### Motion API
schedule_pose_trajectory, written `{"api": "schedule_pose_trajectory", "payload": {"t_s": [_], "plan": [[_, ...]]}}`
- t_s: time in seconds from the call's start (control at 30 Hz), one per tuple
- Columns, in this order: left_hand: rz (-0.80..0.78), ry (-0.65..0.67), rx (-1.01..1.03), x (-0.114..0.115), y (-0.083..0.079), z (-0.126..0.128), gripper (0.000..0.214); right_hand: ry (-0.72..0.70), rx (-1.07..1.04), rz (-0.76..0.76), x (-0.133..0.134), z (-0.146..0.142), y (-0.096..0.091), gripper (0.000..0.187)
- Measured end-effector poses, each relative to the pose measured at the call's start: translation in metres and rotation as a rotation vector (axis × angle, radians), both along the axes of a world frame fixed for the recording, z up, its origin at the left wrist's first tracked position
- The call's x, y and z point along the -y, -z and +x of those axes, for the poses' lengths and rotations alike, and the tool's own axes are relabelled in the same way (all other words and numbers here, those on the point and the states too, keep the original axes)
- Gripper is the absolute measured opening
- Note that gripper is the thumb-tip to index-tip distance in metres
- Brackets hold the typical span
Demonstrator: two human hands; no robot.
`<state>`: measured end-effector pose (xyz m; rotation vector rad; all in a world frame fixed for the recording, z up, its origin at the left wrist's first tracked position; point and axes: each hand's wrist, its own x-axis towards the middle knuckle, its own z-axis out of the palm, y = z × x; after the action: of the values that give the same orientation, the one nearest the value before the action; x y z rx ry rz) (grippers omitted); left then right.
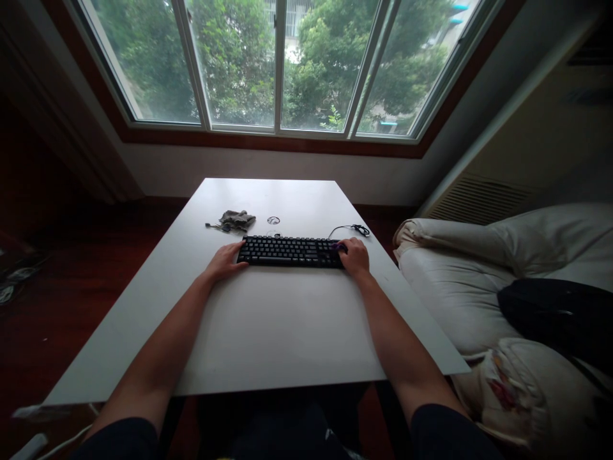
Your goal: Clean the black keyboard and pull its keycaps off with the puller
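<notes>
A black keyboard (292, 252) lies flat across the white table. My left hand (226, 260) grips its left end, with the thumb along the front edge and the fingers toward the back corner. Over the right end, at the number keys, is my right hand (355, 255). Its fingers are closed around a small dark purple thing (341, 247), mostly hidden by them; I cannot make out its kind. From the keyboard's back edge a thin black cable (360, 230) runs to a coiled bundle on the right.
A crumpled grey cloth (238, 220) lies behind the keyboard at left, beside a thin brush-like tool (213, 226). Near them is a small round item (273, 220). The white table (282, 326) stands before a window. At right is a pale sofa (445, 281) with a dark bag (560, 313).
</notes>
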<state>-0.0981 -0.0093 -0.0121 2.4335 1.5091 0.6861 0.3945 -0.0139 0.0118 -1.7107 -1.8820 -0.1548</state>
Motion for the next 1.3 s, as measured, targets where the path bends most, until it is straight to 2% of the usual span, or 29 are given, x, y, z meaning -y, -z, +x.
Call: {"api": "schedule_pose_trajectory", "payload": {"t_s": [0.1,0.17,0.37,0.43,0.53,0.63,0.73,0.8,0.87,1.03,1.13,1.2,1.3], "plan": [[-0.002,0.0,0.013,0.0,0.0,0.0,0.082,0.117,0.009,-0.001,0.0,0.012,-0.002,0.023],[0.001,0.004,0.021,0.001,0.0,0.0,0.082,0.136,0.024,-0.035,0.0,0.015,-0.003,0.02],[-0.001,-0.001,0.014,0.001,-0.001,0.001,0.081,-0.168,0.017,-0.241,0.002,0.001,-0.01,0.009],[0.003,0.001,0.007,0.001,0.0,0.0,0.081,-0.114,0.012,-0.222,0.002,0.003,-0.014,0.01],[0.006,0.003,-0.003,0.0,0.001,-0.001,0.082,0.137,0.033,-0.152,0.003,0.015,-0.018,0.015],[0.004,0.003,-0.003,0.0,0.001,-0.001,0.083,0.275,0.083,-0.271,0.005,0.024,-0.021,0.019],[-0.001,-0.002,0.005,-0.001,0.0,0.0,0.082,0.213,0.132,-0.402,0.007,0.017,-0.021,0.019],[-0.003,-0.004,0.007,0.0,0.0,0.001,0.082,0.145,0.132,-0.406,0.008,0.008,-0.021,0.018],[-0.004,-0.005,0.007,0.0,-0.001,0.001,0.082,0.142,0.109,-0.378,0.009,0.001,-0.021,0.018],[-0.003,-0.001,0.006,0.0,-0.001,0.001,0.082,0.388,0.093,-0.254,0.01,0.005,-0.022,0.027],[-0.002,0.002,0.006,0.0,0.0,0.0,0.082,0.447,0.099,-0.254,0.011,0.009,-0.018,0.027],[0.003,0.004,0.007,-0.001,0.001,0.0,0.082,0.42,0.093,-0.269,0.01,0.006,-0.014,0.024],[0.012,0.009,0.008,-0.002,0.001,0.0,0.082,0.281,0.078,-0.253,0.008,-0.004,-0.007,0.021]]}}
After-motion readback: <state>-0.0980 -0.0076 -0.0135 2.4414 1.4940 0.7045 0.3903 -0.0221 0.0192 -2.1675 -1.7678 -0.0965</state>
